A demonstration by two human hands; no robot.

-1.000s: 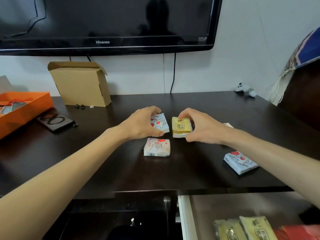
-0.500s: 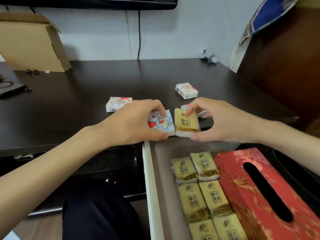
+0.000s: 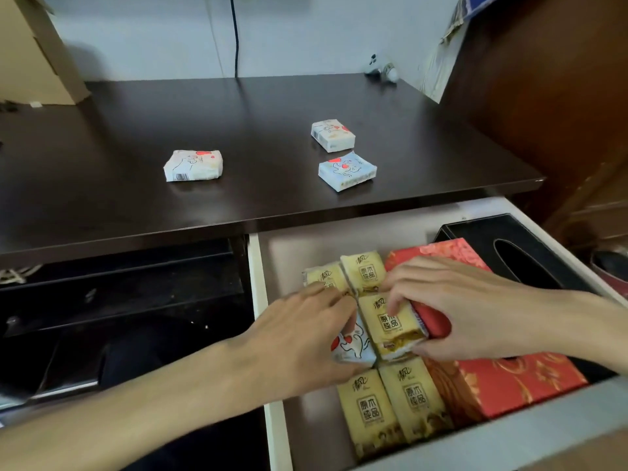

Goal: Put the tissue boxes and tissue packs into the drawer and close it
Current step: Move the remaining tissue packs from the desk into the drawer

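Note:
The drawer (image 3: 260, 294) stands pulled out below the dark desk top (image 3: 238, 137). Inside it my left hand (image 3: 299, 338) grips a white-and-blue heart-print tissue pack (image 3: 353, 345), and my right hand (image 3: 462, 307) grips a yellow tissue pack (image 3: 390, 321) right beside it. Both packs sit over a row of several yellow tissue packs (image 3: 370, 406). A red tissue box (image 3: 503, 382) and a black tissue box (image 3: 523, 253) lie along the drawer's right side. Three heart-print packs stay on the desk: one left (image 3: 193, 164), two right (image 3: 346, 171), (image 3: 333, 134).
A cardboard box (image 3: 34, 62) stands at the desk's back left. A small white figure (image 3: 382, 68) sits at the back by the wall, near a black cable (image 3: 234, 32). A brown wooden cabinet (image 3: 550, 96) rises on the right. A dark shelf (image 3: 119, 287) lies left of the drawer.
Both hands carried their packs from the desk top, over its front edge, down into the open drawer. The view tilted downward with them.

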